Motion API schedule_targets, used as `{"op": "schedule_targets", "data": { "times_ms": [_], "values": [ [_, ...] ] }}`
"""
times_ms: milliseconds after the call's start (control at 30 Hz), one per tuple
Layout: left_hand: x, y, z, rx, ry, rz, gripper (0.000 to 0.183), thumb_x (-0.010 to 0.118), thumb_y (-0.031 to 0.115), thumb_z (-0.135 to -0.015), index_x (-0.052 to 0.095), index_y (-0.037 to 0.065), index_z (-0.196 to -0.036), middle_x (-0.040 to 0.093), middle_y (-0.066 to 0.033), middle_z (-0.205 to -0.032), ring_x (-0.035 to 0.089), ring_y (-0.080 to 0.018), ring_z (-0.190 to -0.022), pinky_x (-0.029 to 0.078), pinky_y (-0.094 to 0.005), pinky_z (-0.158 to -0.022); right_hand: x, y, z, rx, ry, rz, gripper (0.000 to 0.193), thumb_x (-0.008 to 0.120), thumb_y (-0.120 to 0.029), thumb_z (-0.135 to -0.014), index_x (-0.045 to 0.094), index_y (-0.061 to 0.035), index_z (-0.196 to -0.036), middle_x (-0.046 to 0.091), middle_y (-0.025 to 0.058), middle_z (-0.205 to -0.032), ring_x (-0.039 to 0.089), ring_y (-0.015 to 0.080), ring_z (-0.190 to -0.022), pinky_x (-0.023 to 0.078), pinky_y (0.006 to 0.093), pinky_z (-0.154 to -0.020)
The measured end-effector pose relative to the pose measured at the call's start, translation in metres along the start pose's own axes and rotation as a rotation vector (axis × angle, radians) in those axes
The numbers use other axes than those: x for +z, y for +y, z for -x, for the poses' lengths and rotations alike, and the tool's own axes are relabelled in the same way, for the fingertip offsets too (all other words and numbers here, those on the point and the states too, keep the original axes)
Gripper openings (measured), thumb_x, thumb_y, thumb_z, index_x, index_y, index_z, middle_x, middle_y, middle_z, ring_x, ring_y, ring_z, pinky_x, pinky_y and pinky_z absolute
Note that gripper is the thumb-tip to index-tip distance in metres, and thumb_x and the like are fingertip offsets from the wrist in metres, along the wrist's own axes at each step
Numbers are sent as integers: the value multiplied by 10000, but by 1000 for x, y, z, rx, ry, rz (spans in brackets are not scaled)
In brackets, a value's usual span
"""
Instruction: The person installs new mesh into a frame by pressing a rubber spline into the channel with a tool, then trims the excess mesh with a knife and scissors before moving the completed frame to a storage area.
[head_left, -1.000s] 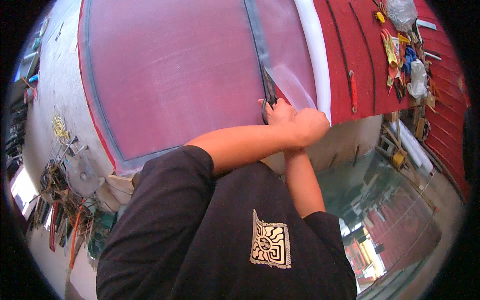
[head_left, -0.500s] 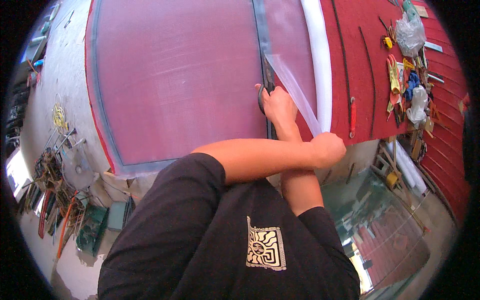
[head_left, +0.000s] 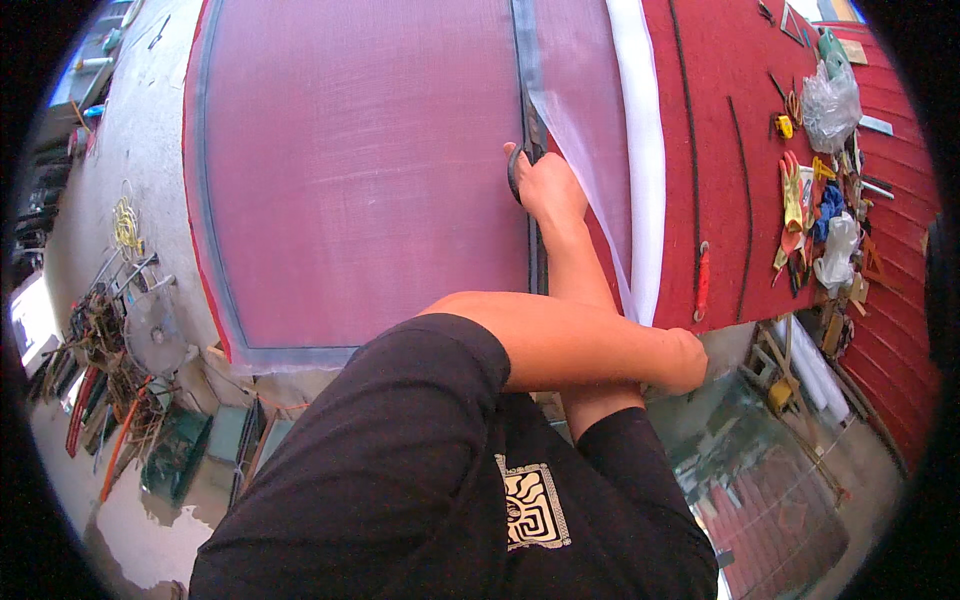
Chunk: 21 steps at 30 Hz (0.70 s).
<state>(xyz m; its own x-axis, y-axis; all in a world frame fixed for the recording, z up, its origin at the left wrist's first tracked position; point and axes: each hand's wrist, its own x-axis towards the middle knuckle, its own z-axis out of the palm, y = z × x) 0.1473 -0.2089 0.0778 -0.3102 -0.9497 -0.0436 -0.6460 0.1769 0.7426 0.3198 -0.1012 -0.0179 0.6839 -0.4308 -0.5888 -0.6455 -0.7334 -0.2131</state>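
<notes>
- The right hand [head_left: 548,188] grips black scissors [head_left: 534,145] over a dark bar [head_left: 527,60].
- I can't tell what the left hand [head_left: 686,362], arm crossed over, holds.
- Pale mesh [head_left: 360,180] lies across the red worktop [head_left: 715,150].

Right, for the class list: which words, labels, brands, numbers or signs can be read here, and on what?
None can be read well enough to quote.
Black shirt: pale print with a swirling motif; its border marks are too small to read.
Small yellow thing on the red covering: too small to tell any markings.
Mesh and white roll: no lettering shows.
</notes>
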Motion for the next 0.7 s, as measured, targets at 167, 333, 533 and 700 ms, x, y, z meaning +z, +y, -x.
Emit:
{"op": "schedule_targets", "data": {
  "times_ms": [167, 333, 533, 700],
  "values": [
    [-34, -8, 28, -22, -62, 59, 255, 717, 218, -897, 849, 96, -1078, 809, -143, -1149, 775, -350, -1111, 634, -486, -876, -2, 2, -25, -21, 25, 41, 910, 504, -799, -1001, 803, 57, -1080, 765, 321, -1143, 726, 483, -1160, 555, 561, -991],
    [-18, -23, 176, -350, 1387, 512, 132, 699, 129, -950, 715, 20, -1021, 736, -157, -944, 726, -368, -870, 590, -465, -801, -2, 2, -23, -20, 2, 7, 904, 527, -784, -995, 801, 71, -1101, 756, 344, -1156, 722, 494, -1173, 547, 557, -1027],
    [86, -61, 231, -1086, 909, 627, 405, 645, 399, -1018, 709, 28, -1167, 749, -221, -1109, 723, -457, -1031, 571, -542, -876, -1, 4, -30, -58, 0, 40, 946, 485, -806, -997, 784, 83, -1117, 743, 357, -1178, 703, 514, -1191, 539, 572, -1024],
    [62, -82, 164, -994, 984, 751, 606, 706, 540, -958, 668, 17, -1263, 717, -300, -1225, 678, -493, -1173, 555, -567, -950, 1, 0, -28, -36, 16, 48, 961, 457, -805, -1009, 766, 96, -1141, 730, 366, -1208, 688, 525, -1211, 533, 575, -1027]
  ]
}}
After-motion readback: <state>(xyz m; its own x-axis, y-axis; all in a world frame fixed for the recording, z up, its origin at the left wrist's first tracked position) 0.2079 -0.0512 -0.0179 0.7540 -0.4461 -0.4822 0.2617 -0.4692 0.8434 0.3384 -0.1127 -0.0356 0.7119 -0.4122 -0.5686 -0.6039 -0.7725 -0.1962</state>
